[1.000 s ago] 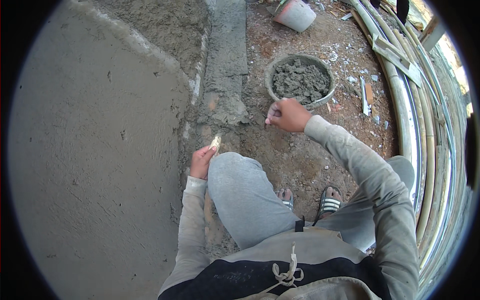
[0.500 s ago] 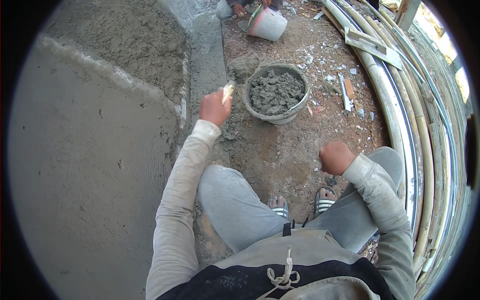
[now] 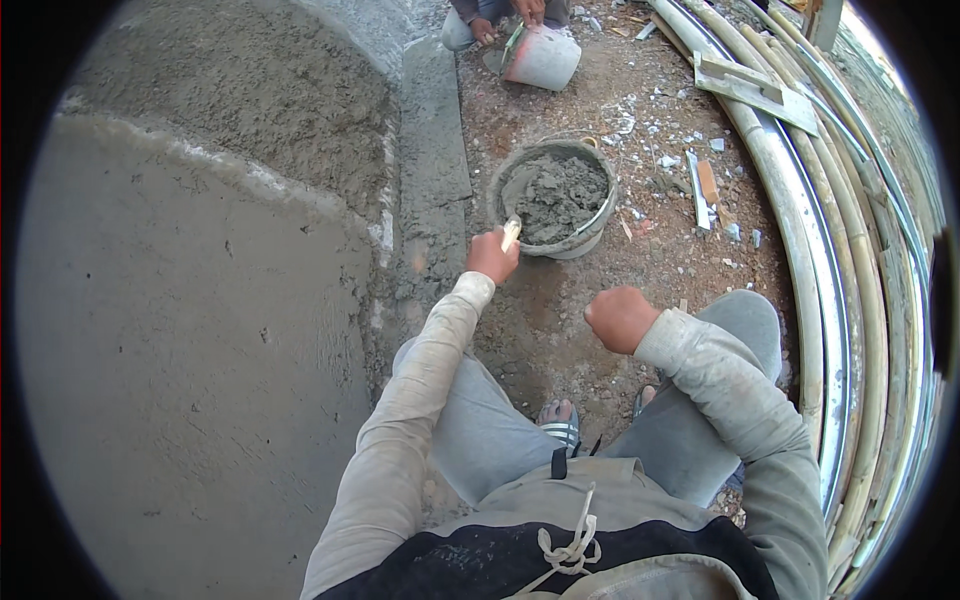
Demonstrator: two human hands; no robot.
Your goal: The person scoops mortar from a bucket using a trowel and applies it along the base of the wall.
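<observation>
My left hand (image 3: pixel 492 256) is closed around the pale handle of a trowel (image 3: pixel 512 232), at the near left rim of a round bucket (image 3: pixel 492 196). The trowel's blade reaches into the bucket and is hard to tell from the wet grey mortar (image 3: pixel 568 196) inside. My right hand (image 3: pixel 620 320) forms a fist above the ground, in front of my right knee. Nothing sticks out of that fist, though its palm side is turned away from view.
Smooth wet mortar (image 3: pixel 200 350) covers the left, with rougher mortar (image 3: pixel 250 95) beyond. Poles and pipes (image 3: pixel 800 240) line the right, with a float (image 3: pixel 755 90) lying on them. Ahead, another person's hands (image 3: pixel 528 10) hold a tipped white bucket (image 3: pixel 545 58). Debris litters the ground.
My left hand has moved right and nearer with the trowel, whose blade has gone into the bucket's mortar. My right fist has shifted left.
</observation>
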